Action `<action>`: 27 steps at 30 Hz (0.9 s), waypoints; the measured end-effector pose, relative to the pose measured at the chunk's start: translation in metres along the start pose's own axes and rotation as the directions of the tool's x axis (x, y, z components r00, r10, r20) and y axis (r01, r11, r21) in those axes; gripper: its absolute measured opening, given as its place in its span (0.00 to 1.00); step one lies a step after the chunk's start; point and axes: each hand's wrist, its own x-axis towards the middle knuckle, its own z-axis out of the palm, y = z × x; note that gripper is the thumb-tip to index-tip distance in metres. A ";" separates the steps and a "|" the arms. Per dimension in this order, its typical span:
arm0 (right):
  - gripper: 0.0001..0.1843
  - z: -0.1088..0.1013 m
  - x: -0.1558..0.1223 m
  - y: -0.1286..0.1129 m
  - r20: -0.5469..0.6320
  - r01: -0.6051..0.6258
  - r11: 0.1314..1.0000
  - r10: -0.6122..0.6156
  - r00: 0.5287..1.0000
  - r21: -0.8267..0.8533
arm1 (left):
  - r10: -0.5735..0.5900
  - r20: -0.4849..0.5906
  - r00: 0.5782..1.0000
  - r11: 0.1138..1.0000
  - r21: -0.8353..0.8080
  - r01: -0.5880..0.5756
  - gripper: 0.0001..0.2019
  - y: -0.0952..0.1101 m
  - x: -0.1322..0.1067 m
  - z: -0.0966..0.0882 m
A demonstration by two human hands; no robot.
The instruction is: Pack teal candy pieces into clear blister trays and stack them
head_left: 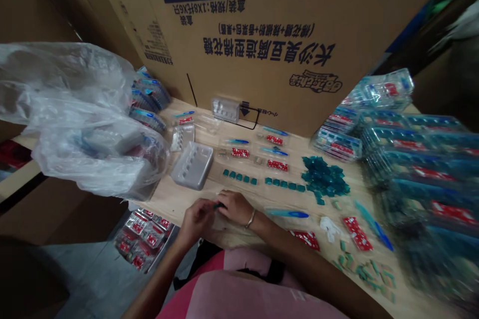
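Observation:
My left hand (196, 217) and my right hand (234, 207) meet at the near edge of a wooden table (175, 202). Their fingers pinch together on a small teal piece (218, 205). A bracelet shows on my right wrist. Just beyond the hands lie two rows of small teal squares (262, 181). A loose heap of teal squares (325, 177) sits to the right. A stack of clear plastic trays (192, 164) lies to the upper left of the hands.
A big cardboard box (262, 40) stands behind the table. Stacks of filled blister packs (404, 144) crowd the right. A large plastic bag (82, 124) bulges at left. Red packets (277, 164), blue pens (288, 214) and finished packs (144, 234) lie about.

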 end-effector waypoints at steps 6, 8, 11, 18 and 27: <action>0.05 0.011 -0.002 -0.005 -0.010 -0.038 0.993 0.037 0.999 -0.113 | 0.221 0.052 0.974 0.963 0.145 -0.227 0.05 -0.004 -0.002 0.007; 0.05 0.008 -0.002 -0.004 -0.014 -0.057 0.998 0.057 0.998 -0.037 | 0.251 0.065 0.966 0.953 0.161 -0.259 0.05 -0.007 0.001 0.008; 0.10 -0.007 -0.011 0.002 -0.054 -0.074 0.988 0.082 0.995 0.138 | 0.265 0.083 0.961 0.936 0.216 -0.277 0.05 -0.011 0.004 0.009; 0.08 -0.030 -0.077 0.003 -0.008 -0.124 0.991 0.124 0.992 -0.043 | 0.337 0.138 0.931 0.871 0.330 -0.364 0.08 -0.010 0.001 0.000; 0.10 -0.033 -0.094 -0.002 0.090 -0.171 0.970 0.188 0.978 -0.170 | 0.379 0.281 0.882 0.722 0.505 -0.472 0.11 -0.004 -0.017 -0.005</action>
